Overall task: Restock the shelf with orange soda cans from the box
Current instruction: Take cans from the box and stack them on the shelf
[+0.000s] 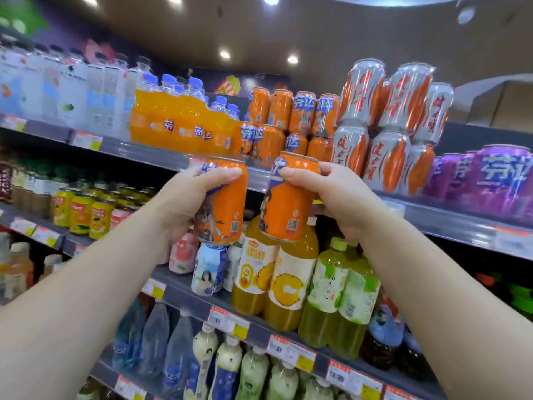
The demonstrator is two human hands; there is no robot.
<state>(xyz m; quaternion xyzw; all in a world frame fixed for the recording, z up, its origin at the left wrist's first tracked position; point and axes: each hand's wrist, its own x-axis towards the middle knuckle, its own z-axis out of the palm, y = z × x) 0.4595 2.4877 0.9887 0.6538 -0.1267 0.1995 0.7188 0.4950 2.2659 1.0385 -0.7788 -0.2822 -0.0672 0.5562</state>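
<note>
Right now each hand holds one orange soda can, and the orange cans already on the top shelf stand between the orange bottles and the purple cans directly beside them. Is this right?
Not quite. The head view shows the left hand and right hand each holding one orange soda can, but the shelved orange cans stand between the orange bottles and the silver cans. The purple cans come after those.

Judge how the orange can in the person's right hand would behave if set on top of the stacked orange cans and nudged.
The orange can in the right hand looks rigid, sealed metal, so probably firm and fairly heavy for its size. Its smooth round side suggests it would roll if laid down. Upright on the stacked orange cans, its narrow base could tip when nudged.
</note>
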